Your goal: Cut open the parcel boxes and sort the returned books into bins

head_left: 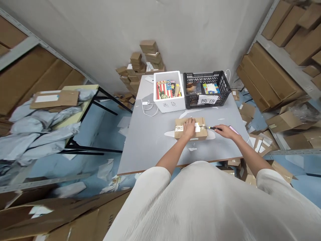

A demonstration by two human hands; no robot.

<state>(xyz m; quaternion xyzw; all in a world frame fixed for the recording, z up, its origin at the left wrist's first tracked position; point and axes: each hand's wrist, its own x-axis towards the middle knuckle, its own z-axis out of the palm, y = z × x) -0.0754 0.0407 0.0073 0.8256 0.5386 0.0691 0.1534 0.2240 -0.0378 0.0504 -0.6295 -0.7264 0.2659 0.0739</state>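
A flat cardboard parcel (181,129) sealed with clear tape lies on the grey table (150,140). My left hand (188,128) rests on top of it, fingers flat and pressing down. My right hand (225,131) is closed on a yellow-and-black utility knife (214,128), whose tip sits at the parcel's right edge. A pink phone (235,130) lies just right of that hand.
Behind the parcel stand a white foam box (169,104) with books and a black plastic crate (207,99) with books, both labelled. A white charger cable (147,106) lies at the left. Cardboard boxes fill shelves (278,50) on both sides; grey mail bags (37,134) pile left.
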